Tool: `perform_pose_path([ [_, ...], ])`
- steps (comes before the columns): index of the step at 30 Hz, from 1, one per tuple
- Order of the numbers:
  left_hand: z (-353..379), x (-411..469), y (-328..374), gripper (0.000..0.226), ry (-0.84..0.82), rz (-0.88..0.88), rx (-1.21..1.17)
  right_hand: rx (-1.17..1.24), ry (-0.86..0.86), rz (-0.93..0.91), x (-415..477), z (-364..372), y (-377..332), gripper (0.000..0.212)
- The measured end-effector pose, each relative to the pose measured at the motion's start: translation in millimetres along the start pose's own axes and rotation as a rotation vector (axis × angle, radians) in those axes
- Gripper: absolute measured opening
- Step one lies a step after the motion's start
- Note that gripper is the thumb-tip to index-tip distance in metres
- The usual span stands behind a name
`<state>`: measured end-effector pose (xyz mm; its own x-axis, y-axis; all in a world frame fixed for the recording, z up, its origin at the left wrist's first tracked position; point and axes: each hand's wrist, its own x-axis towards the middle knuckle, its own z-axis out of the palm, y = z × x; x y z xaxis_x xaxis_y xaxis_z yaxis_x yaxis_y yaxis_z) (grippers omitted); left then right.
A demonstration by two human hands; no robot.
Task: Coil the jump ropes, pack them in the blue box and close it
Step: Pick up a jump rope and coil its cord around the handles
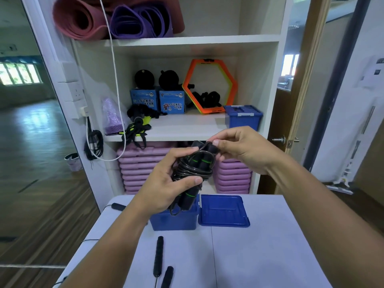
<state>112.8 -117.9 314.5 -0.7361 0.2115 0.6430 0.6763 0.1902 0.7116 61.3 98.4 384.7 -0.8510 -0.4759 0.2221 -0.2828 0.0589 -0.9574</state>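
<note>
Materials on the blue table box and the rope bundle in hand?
Blue box: looks like moulded plastic, semi-gloss; highlights and moulded ribs on its lid. Jump rope: cord looks like glossy vinyl or coated cable; handles matte black, probably foam or rubber.

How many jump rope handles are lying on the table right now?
3: far handle at the left edge beside the blue box; long handle and short handle near the front. Others may be hidden.

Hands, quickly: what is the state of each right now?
Left hand: grips the coiled jump rope around its middle.
Right hand: pinches the top of the same bundle.
</note>
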Motion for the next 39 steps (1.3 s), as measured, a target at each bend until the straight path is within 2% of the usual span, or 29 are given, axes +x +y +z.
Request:
perform_pose_path([
  [3, 1.1, -1.8, 1.9, 0.058, 0.006, 0.013, -0.01, -0.003, -0.058, 0.031, 2.1, -6.1, -4.0, 0.013],
  [6, 4.1, -2.4, 4.1, 0.051, 0.006, 0.02, -0.03, 0.097, -0.118, 0.063, 4.5, -8.4, -2.8, 0.01],
  [13, 8.2, -3.2, 5.8, 0.05, 0.012, 0.03, -0.085, 0.375, -0.161, 0.188, 9.6, -1.0, 11.8, 0.011],
  [18, 6.3, -7.1, 6.4, 0.05, -0.008, 0.03, -0.099, 0.396, -0.245, 0.241, 6.3, 2.3, 12.1, 0.008],
  [23, 3.1, -10.3, 12.1, 0.051, -0.04, 0.034, -0.113, 0.476, -0.35, 0.249, 4.8, 3.5, 10.4, 0.023],
  [26, -0.3, -11.1, 11.6, 0.049, -0.014, 0.022, -0.123, 0.473, -0.315, 0.155, -1.9, 11.1, 7.3, 0.025],
  [31, -1.4, -5.9, 14.8, 0.046, 0.047, -0.009, -0.223, 0.268, 0.028, -0.172, -9.6, 30.3, 12.3, 0.035],
  [33, 0.3, -2.5, 16.9, 0.046, 0.078, -0.015, -0.262, 0.199, 0.103, -0.264, -14.1, 37.2, 14.4, 0.035],
  [37, 2.2, 1.6, 17.9, 0.046, 0.133, -0.014, -0.27, -0.037, 0.046, -0.37, -21.4, 46.4, 17.3, 0.038],
  [39, 2.6, 1.8, 18.8, 0.046, 0.133, -0.013, -0.27, -0.078, 0.045, -0.373, -20.2, 45.7, 20.3, 0.04],
])
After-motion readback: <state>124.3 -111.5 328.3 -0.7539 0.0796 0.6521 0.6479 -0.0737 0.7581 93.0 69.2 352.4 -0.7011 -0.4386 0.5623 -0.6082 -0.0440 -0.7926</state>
